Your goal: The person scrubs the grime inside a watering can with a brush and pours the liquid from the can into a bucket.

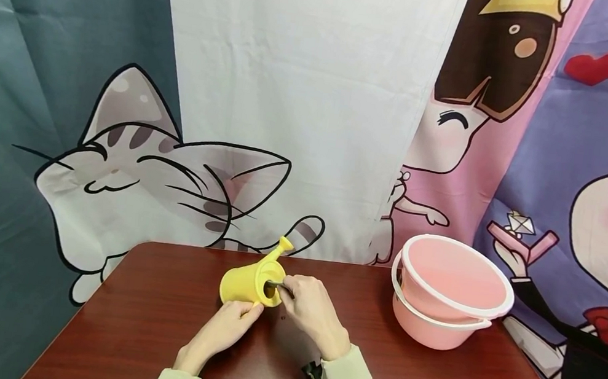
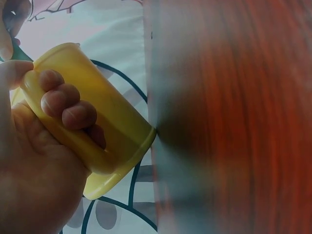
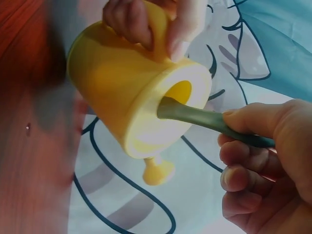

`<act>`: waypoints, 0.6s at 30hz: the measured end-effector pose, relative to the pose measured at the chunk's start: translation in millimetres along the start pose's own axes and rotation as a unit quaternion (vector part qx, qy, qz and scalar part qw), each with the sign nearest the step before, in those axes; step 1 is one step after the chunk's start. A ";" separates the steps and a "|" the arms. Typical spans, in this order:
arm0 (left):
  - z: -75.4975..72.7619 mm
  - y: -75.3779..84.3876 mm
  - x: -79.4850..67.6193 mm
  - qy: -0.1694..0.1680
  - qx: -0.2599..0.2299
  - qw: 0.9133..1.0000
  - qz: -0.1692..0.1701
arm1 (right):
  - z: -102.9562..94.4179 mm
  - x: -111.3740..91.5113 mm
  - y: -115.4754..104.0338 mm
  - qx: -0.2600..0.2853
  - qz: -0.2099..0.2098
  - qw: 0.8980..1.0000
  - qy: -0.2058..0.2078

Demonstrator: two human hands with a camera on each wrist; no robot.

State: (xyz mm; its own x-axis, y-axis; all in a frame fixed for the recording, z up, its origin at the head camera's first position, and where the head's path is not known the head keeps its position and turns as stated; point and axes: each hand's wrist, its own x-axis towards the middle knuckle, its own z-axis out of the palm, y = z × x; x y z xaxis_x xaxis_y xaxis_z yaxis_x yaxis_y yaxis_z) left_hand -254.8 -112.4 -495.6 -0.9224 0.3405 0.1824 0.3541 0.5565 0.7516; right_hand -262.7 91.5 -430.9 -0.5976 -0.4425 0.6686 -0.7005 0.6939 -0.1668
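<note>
A yellow toy watering can (image 1: 243, 283) is tilted over the table, its opening turned toward the right hand. My left hand (image 1: 227, 328) grips the can's handle, with the fingers curled through it in the left wrist view. In my right hand (image 1: 313, 311) is a dark green handle (image 3: 200, 117) of some tool, pinched between thumb and fingers. The tool's far end goes into the can's round opening and is hidden inside, so its kind cannot be told. The can's spout (image 3: 158, 170) points away from me.
Two nested pink buckets (image 1: 453, 279) with white rims stand at the right of the brown wooden table (image 1: 145, 321). A cloth backdrop (image 1: 303, 90) printed with cartoon figures hangs behind the table's far edge. A tiny speck (image 3: 28, 128) lies on the tabletop.
</note>
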 end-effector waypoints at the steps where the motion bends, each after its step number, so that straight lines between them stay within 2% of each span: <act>1: 0.0 -0.1 -0.1 -0.001 -0.001 1.000 0.000 | -1.0 0.0 -0.7 0.001 -0.001 1.000 -0.001; 8: 0.8 -0.8 -0.3 -0.001 -0.010 1.000 0.005 | 1.9 -0.5 0.5 0.015 0.010 1.000 0.003; 14: 2.1 -1.0 -0.7 -0.001 -0.009 1.000 0.010 | 12.8 -3.7 3.9 0.030 0.026 0.999 0.021; 18: 2.8 -0.6 -1.0 0.003 -0.005 1.000 0.011 | 22.1 -6.2 5.5 0.019 0.018 0.999 0.026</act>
State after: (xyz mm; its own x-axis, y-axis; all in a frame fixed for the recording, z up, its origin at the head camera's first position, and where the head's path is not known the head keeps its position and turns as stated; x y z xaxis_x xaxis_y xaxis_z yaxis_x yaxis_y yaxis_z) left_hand -253.6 -111.0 -498.0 -0.9152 0.3478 0.2036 0.3732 0.5405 0.7540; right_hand -271.5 85.5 -451.9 -0.6028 -0.3871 0.6976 -0.6934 0.6867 -0.2181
